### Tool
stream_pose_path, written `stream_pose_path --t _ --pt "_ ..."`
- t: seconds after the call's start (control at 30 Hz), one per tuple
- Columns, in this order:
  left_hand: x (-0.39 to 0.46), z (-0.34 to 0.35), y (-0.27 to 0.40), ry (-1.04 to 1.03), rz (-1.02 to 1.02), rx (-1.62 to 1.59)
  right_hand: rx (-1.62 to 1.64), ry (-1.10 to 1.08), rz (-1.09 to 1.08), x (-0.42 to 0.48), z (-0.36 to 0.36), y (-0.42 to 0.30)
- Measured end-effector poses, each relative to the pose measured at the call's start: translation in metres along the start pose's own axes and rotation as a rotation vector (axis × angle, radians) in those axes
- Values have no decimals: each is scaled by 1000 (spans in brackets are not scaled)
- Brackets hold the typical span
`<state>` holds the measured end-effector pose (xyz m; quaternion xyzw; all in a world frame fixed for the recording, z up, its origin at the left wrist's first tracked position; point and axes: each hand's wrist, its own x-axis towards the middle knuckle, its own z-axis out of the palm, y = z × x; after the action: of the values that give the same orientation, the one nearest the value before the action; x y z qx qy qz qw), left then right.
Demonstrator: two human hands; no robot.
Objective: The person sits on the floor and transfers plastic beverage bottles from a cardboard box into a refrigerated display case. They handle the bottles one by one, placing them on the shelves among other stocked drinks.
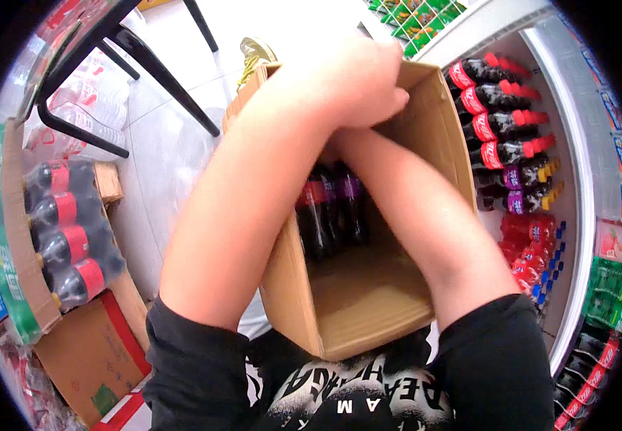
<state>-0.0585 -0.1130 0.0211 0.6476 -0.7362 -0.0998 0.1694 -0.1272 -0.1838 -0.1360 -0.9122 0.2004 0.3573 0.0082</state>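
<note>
An open cardboard box (373, 323) leans against my torso. Inside it are dark soda bottles with a red label (313, 193) and a purple label (349, 187), partly covered by my forearms. My arms cross over the opening, the left above the right. My left hand (373, 86) is at the box's far side with its fingers curled; whether it grips the rim or anything else is hidden. Down inside the box, my right hand is out of view behind my left forearm.
To the right, a white-edged cooler (580, 178) holds rows of cola bottles (496, 126), purple-labelled bottles (512, 180) and red drinks (531, 242). Shrink-wrapped cola bottles (71, 237) lie at left, near a black metal frame (165, 81). A shoe (257, 51) shows beyond the box.
</note>
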Motion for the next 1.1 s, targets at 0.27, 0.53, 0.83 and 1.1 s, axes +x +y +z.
stream_pose_path --t 0.27,0.53,0.83,1.1 --pt "-16 14 -1 242 43 -15 140 58 22 33 26 -4" --pt "-22 1 7 265 132 -90 214 49 78 26 48 12" --pt "-16 6 2 326 86 -106 239 53 73 28 51 15" --pt "-10 13 -2 337 46 -128 238 74 81 26 51 20"
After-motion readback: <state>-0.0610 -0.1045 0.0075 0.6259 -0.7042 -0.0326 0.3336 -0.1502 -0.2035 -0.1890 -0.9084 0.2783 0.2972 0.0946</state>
